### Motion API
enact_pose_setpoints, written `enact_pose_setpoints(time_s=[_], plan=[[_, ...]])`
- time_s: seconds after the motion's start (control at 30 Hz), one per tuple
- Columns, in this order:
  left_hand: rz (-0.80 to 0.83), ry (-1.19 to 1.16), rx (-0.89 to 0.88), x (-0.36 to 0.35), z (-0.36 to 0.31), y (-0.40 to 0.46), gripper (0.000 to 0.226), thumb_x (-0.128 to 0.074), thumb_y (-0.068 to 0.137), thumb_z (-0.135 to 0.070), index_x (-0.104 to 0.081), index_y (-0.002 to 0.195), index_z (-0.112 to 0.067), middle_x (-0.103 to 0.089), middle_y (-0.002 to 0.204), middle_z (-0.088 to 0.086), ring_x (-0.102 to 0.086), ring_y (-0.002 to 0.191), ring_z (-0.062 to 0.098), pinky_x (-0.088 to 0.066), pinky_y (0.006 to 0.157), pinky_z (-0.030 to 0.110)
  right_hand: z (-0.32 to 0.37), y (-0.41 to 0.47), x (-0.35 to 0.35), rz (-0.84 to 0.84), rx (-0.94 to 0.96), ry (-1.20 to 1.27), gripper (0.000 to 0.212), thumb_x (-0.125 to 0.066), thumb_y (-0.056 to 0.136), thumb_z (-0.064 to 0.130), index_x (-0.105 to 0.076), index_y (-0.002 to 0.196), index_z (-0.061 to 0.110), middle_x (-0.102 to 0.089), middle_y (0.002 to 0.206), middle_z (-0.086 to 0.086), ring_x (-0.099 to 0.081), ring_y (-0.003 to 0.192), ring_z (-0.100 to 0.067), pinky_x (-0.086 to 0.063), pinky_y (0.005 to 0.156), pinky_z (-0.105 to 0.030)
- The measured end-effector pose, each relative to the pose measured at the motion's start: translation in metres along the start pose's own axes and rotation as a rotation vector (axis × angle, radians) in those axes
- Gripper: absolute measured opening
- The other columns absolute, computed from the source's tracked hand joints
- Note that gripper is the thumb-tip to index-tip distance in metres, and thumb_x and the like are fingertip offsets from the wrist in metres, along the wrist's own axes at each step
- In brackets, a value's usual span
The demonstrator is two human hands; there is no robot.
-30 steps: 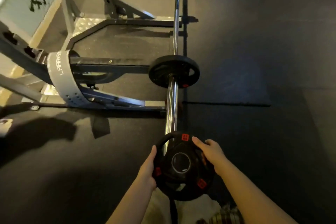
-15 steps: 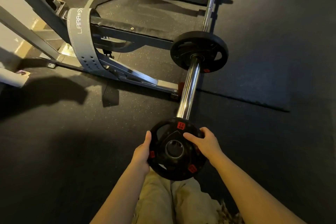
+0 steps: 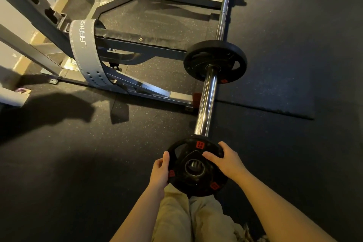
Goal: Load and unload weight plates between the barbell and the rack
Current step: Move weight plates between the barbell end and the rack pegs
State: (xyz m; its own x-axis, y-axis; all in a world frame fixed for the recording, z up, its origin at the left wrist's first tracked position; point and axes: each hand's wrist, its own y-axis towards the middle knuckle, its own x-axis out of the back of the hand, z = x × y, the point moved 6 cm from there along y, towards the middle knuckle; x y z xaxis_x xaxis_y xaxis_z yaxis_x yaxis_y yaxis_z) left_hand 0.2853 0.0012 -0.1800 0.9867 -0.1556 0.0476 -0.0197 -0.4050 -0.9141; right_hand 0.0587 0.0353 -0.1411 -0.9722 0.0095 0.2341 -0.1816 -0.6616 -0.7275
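The far end of the barbell (image 3: pixel 206 102) runs off the top edge of the view, so its other sleeve cannot be seen. Its near tip is hidden behind the small plate (image 3: pixel 196 166); something of the sleeve end shows dimly through the plate's centre hole, but whether the plate is already seated on it is hard to tell. The left hand (image 3: pixel 160 173) grips the small plate's left rim, thumb lying along the front edge, fingers out of sight behind. The right hand (image 3: pixel 225 161) grips the upper right rim, thumb laid across the face and fingers curled over the edge. The plate's red labels are too small to read clearly.

Further up the sleeve a larger plate (image 3: pixel 215 62) sits against the collar, with bare chrome between it and the small plate. The rack (image 3: pixel 137 45) stands at the left, its uprights cut off by the top-left corner, a grey belt (image 3: pixel 86 53) looped round one beam. Right of the bar the dark floor mat (image 3: pixel 284 65) lies open to its edge.
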Motion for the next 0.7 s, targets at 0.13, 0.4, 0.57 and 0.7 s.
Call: enact_pose_setpoints(time_s=[0.13, 0.4, 0.57, 0.7], plan=[[0.037, 0.01, 0.014, -0.002, -0.004, 0.0, 0.046, -0.045, 0.093, -0.058, -0.048, 0.123, -0.023, -0.059, 0.119, 0.007, -0.058, 0.108, 0.026, -0.049, 0.087, 0.04, 0.002, 0.002, 0.002, 0.003, -0.016, 0.002, 0.024, -0.068, 0.086, 0.034, -0.055, 0.103, 0.023, -0.064, 0.099, 0.003, -0.063, 0.089, -0.005, -0.044, 0.066, -0.016], [0.041, 0.367, -0.382, -0.009, -0.045, -0.008, 0.07, -0.063, 0.085, -0.05, -0.032, 0.144, -0.029, -0.039, 0.143, 0.0, -0.045, 0.123, 0.018, -0.049, 0.095, 0.039, 0.003, 0.003, 0.002, 0.015, -0.015, -0.02, 0.022, -0.068, 0.086, 0.034, -0.055, 0.101, 0.025, -0.064, 0.098, 0.003, -0.063, 0.087, -0.005, -0.044, 0.066, -0.016], [0.133, 1.07, -0.621, -0.051, -0.078, -0.014, 0.097, -0.081, 0.069, -0.04, -0.02, 0.145, -0.037, -0.03, 0.144, -0.002, -0.032, 0.133, 0.023, -0.04, 0.107, 0.048, 0.008, 0.003, 0.002, 0.02, 0.012, -0.07, 0.024, -0.069, 0.085, 0.036, -0.054, 0.101, 0.027, -0.064, 0.097, 0.003, -0.063, 0.087, -0.007, -0.047, 0.068, -0.018], [0.125, 1.254, -0.674, -0.053, -0.083, -0.007, 0.083, -0.079, 0.073, -0.037, -0.023, 0.135, -0.034, -0.041, 0.129, -0.001, -0.047, 0.121, 0.022, -0.047, 0.098, 0.043, 0.008, 0.005, 0.001, 0.035, 0.019, -0.111, 0.026, -0.069, 0.084, 0.038, -0.053, 0.102, 0.028, -0.064, 0.099, 0.003, -0.064, 0.089, -0.007, -0.049, 0.071, -0.02]])
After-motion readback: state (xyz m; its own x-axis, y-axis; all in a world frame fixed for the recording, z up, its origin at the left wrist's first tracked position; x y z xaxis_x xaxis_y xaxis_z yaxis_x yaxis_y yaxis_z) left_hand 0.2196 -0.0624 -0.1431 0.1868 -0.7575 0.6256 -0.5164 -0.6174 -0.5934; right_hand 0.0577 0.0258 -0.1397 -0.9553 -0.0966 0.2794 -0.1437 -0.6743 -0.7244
